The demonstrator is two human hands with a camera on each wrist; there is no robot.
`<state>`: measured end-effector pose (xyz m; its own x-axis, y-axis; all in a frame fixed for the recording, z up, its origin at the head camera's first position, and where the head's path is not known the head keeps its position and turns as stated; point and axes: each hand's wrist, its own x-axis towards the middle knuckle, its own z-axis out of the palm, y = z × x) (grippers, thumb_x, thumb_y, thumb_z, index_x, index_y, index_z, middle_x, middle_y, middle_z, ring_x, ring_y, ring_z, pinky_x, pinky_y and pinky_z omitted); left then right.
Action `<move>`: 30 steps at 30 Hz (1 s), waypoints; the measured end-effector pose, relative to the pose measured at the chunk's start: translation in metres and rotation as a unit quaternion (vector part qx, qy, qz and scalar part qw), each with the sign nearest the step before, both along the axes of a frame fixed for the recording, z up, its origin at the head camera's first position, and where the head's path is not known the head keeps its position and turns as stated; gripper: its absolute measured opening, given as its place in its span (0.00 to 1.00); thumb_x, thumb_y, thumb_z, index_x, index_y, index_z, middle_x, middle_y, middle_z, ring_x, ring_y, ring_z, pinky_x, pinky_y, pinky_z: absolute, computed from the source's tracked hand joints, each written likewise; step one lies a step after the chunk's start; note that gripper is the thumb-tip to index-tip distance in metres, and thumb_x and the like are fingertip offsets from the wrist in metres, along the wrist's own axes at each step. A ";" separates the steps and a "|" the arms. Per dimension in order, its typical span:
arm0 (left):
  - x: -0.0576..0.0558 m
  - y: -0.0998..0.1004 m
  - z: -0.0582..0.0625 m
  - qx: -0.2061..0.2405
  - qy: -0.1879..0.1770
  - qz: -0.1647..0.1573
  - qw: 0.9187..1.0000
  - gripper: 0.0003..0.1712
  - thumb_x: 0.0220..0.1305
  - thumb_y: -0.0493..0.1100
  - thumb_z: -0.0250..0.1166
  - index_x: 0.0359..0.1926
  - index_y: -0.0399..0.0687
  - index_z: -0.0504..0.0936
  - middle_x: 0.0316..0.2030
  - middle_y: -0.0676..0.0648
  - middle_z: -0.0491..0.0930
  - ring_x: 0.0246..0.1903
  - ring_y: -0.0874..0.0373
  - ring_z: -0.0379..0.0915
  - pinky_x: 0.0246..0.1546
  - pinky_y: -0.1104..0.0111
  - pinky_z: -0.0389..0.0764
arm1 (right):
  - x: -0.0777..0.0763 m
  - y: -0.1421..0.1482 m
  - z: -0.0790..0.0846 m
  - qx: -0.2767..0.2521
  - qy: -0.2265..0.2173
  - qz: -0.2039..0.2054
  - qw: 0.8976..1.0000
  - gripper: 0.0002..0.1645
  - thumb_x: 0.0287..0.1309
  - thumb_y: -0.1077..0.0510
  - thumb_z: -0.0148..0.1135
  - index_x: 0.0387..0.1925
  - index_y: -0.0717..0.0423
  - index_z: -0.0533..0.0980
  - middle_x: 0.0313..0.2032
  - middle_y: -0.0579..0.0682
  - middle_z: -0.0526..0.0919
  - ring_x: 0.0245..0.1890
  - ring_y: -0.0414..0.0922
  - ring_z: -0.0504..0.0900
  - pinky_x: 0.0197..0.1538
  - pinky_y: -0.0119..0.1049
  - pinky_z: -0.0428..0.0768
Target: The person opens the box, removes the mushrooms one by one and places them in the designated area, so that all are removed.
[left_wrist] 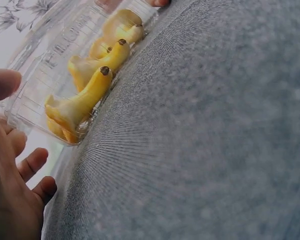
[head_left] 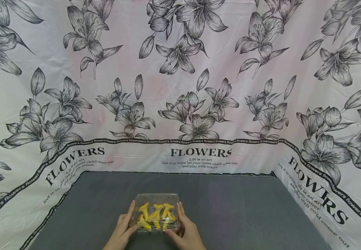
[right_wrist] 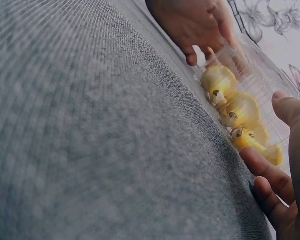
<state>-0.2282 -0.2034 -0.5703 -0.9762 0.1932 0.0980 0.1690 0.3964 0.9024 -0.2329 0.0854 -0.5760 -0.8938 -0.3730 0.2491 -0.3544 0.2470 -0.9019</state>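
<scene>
A clear plastic box (head_left: 156,231) with a lid is on or just above the grey surface; I cannot tell which. Inside lie several small yellow banana-like pieces (head_left: 156,211), with dark tips and flared, paler ends in the left wrist view (left_wrist: 85,102). My left hand (head_left: 121,229) holds the box's left side, its thumb at the near left corner. On the opposite side, my right hand (head_left: 188,231) grips the box with the thumb at the near edge and fingers along the side. The right wrist view shows both hands about the box, partly cut off by the frame.
A dark grey cloth-covered table (head_left: 236,208) spreads around the box. White fabric printed with lilies and lettering (head_left: 199,104) hangs behind it and along both sides, meeting the table's edges.
</scene>
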 end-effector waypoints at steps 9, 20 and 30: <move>0.004 0.000 0.000 -0.039 0.057 0.012 0.998 0.45 0.77 0.43 0.62 0.82 0.30 0.51 0.82 0.27 0.47 0.48 0.58 0.59 0.47 0.59 0.66 | 0.001 -0.004 -0.002 -0.023 -0.010 -0.009 1.000 0.58 0.69 0.49 0.72 0.82 0.68 0.48 0.82 0.69 0.42 0.22 0.32 0.80 0.24 0.28 0.77; 0.005 0.005 0.001 -0.107 0.001 0.072 0.992 0.65 0.62 0.59 0.77 0.86 0.45 0.47 0.70 0.31 0.68 0.58 0.40 0.69 0.46 0.38 0.80 | 0.005 -0.015 0.002 -0.033 -0.028 -0.035 0.998 0.56 0.71 0.49 0.71 0.82 0.70 0.49 0.82 0.71 0.42 0.20 0.33 0.81 0.23 0.26 0.75; 0.002 0.009 0.001 -0.088 -0.011 0.072 0.993 0.67 0.61 0.60 0.79 0.87 0.49 0.45 0.75 0.29 0.63 0.61 0.33 0.70 0.48 0.34 0.78 | 0.008 -0.017 0.005 -0.037 -0.026 -0.055 0.997 0.57 0.70 0.51 0.71 0.82 0.71 0.47 0.81 0.75 0.41 0.20 0.33 0.81 0.24 0.27 0.77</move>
